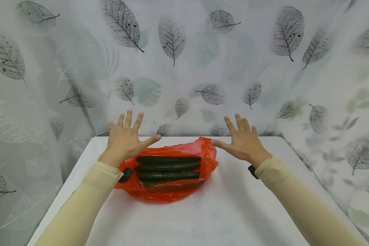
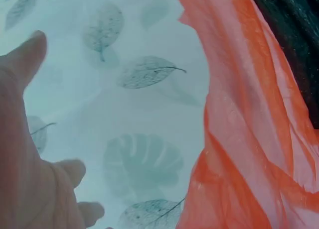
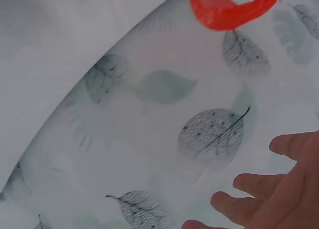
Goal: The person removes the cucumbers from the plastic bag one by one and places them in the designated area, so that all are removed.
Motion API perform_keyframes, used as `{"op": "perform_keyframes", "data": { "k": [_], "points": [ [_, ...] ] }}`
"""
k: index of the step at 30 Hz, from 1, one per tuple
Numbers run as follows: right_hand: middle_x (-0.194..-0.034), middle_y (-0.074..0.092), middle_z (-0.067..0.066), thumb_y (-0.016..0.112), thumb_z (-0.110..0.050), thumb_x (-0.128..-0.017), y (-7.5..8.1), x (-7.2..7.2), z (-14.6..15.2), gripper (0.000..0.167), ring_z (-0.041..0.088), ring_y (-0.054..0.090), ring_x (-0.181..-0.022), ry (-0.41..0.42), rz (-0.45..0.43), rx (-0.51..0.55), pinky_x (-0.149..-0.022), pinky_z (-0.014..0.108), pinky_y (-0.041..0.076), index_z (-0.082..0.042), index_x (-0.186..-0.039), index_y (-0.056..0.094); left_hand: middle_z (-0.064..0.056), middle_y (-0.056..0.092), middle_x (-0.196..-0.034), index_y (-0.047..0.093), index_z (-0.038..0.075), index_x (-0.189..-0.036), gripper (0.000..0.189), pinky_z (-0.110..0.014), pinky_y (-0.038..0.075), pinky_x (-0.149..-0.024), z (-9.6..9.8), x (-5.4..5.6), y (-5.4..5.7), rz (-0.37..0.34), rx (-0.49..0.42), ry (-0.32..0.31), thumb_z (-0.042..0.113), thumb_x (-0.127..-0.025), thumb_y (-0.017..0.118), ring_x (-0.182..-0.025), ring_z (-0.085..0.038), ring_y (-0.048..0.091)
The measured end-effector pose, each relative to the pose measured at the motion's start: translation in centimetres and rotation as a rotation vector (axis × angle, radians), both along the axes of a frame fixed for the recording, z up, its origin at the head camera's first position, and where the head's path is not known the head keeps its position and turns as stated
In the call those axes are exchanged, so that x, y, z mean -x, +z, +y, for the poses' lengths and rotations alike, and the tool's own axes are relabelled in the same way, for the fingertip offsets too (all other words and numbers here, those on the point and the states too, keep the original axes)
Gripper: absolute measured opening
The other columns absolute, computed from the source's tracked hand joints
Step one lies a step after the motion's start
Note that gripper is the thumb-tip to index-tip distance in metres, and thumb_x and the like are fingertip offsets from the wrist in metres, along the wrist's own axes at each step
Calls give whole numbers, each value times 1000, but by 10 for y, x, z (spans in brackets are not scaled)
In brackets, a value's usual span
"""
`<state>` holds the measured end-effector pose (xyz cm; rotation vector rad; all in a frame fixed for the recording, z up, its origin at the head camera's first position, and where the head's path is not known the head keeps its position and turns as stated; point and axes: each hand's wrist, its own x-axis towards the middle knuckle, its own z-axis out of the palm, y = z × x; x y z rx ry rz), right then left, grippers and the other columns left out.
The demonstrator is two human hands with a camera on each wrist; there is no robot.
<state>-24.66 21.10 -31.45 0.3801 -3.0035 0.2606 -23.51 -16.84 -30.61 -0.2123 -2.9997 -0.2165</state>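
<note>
A red plastic bag [image 1: 169, 196] lies on the white table with its mouth spread wide. Inside it several dark green cucumbers [image 1: 169, 167] lie side by side. Above the bag's left end my left hand [image 1: 123, 141] is spread, fingers straight, holding nothing. My right hand [image 1: 243, 141] hovers past the bag's right end, fingers fanned out, also holding nothing; its thumb overlaps the bag's edge in the head view, and I cannot tell if they touch. In the left wrist view the bag [image 2: 244, 99] and a cucumber [image 2: 294, 40] show to the right of the hand.
The white table [image 1: 227, 212] extends in front of the bag and to both sides. A translucent curtain [image 1: 184, 75] printed with leaves hangs behind the table and along its left and right. A black band [image 1: 126, 175] sits at the left wrist.
</note>
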Motion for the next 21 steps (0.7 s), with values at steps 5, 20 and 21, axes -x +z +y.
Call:
{"op": "perform_keyframes", "data": {
  "k": [5, 20, 21],
  "points": [
    [-165, 14, 21, 48, -82, -86, -5, -7, -39, 111, 44, 14, -150, 159, 59, 15, -119, 63, 12, -7, -161, 18, -23, -13, -165, -9, 6, -160, 129, -70, -5, -114, -10, -19, 1, 84, -66, 35, 91, -78, 43, -151, -45, -1],
    [-136, 61, 6, 73, -51, -90, -53, -14, -115, 72, 23, 58, -123, 400, -112, 270, -104, 41, 47, -7, -143, 55, -16, 12, -167, -13, 19, -161, 137, -70, 34, -103, -39, -69, -44, 92, -647, 287, 72, -73, 76, -143, -49, 29],
    [-132, 64, 6, 74, -51, -89, -57, -14, -117, 70, 22, 60, -120, 398, -126, 283, -103, 39, 49, -6, -140, 57, -12, 12, -167, -12, 21, -162, 134, -69, 32, -106, -40, -72, -50, 115, -708, 305, 67, -74, 79, -145, -44, 27]
  ]
}}
